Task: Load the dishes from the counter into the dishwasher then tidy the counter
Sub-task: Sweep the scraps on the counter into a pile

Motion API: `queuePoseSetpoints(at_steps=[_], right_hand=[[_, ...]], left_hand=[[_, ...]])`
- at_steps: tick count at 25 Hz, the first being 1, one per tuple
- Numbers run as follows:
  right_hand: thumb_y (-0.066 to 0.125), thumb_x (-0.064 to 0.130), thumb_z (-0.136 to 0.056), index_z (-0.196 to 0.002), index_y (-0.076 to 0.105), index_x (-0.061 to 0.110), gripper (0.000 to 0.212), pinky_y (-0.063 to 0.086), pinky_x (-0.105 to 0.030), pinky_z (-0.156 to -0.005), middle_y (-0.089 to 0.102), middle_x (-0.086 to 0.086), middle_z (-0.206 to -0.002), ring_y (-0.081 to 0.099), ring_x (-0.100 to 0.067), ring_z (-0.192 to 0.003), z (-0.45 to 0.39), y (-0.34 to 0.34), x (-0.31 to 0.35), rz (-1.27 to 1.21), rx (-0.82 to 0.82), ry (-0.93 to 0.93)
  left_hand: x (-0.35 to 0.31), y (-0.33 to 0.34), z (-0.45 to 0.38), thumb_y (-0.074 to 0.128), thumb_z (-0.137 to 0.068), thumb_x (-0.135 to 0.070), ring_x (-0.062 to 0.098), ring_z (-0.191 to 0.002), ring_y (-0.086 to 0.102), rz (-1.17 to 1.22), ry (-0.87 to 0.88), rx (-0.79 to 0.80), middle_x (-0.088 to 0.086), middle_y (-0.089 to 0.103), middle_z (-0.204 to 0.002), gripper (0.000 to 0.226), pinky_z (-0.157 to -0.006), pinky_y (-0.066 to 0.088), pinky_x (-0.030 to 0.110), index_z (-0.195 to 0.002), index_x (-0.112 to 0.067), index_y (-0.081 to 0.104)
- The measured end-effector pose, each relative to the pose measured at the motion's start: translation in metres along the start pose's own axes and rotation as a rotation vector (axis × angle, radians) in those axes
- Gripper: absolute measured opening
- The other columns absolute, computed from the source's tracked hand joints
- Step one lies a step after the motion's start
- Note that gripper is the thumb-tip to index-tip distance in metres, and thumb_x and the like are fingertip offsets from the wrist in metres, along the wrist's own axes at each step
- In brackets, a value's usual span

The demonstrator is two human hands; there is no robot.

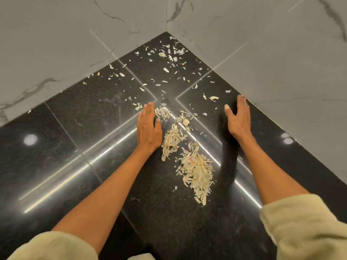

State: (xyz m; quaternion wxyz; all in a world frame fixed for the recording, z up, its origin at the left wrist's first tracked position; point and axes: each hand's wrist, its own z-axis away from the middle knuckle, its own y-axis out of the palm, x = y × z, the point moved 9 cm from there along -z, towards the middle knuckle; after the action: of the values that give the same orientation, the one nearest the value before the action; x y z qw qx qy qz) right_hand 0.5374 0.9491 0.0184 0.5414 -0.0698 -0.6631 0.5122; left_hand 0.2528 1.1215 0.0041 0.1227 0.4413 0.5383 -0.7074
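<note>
We look down on a black speckled counter (105,113) that runs into a corner between two grey marble-veined wall tiles (56,34). Pale, dry peel scraps, papery and much like garlic skin, lie strewn over the counter. The scattered scraps (169,59) are thinly spread from the corner forward, well apart from one another. Nearer to us the scraps are gathered into loose heaps: a large heap (197,171), a smaller heap (171,141) just beyond it, and a little clump (162,113) further back. Our left hand (148,128) lies flat on the counter with fingers straight and together, thumb out toward the heaps; its inner edge sits just beside the little clump and the smaller heap, holding nothing. Our right hand (239,119) stands on the far side of the heaps, fingers straight and relaxed, thumb spread, fingertips near the wall edge; it grasps nothing, and whether its palm touches the counter we cannot tell. The heaps sit between the two hands. Light fleece sleeves (304,226) are pushed up both forearms. No dishes show here.
</note>
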Motion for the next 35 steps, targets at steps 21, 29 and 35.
queuePoseSetpoints(at_steps=[21,29,35], right_hand=[[0.046,0.042,-0.094,-0.147,0.046,0.007,0.064,0.025,-0.043,-0.120,0.044,-0.013,-0.151,0.038,-0.028,-0.140,-0.062,0.019,0.030,-0.083,0.058,-0.119],[0.045,0.024,-0.100,-0.145,0.049,0.009,0.047,0.032,-0.037,-0.116,0.052,-0.009,-0.145,0.044,-0.017,-0.134,0.006,0.111,0.130,-0.115,0.306,-0.506],[0.052,0.036,-0.095,-0.139,0.055,0.012,0.050,0.033,-0.048,-0.116,0.053,-0.009,-0.143,0.043,-0.025,-0.135,-0.074,0.061,0.103,-0.161,0.026,-0.252]], left_hand=[[0.015,-0.025,-0.041,0.036,-0.091,-0.019,0.019,-0.148,0.026,0.126,-0.077,-0.085,0.009,0.034,-0.158,0.062,-0.124,0.013,0.033,-0.152,-0.007,0.035],[-0.056,0.031,-0.039,0.046,-0.098,-0.005,0.017,-0.145,0.033,0.209,0.269,0.242,0.011,0.039,-0.154,0.051,-0.121,0.024,0.029,-0.149,-0.007,0.040],[0.005,-0.068,-0.054,0.048,-0.090,0.007,-0.007,-0.082,0.064,0.296,0.131,-0.374,0.010,0.070,-0.115,0.044,-0.074,0.051,0.012,-0.130,-0.003,0.063]])
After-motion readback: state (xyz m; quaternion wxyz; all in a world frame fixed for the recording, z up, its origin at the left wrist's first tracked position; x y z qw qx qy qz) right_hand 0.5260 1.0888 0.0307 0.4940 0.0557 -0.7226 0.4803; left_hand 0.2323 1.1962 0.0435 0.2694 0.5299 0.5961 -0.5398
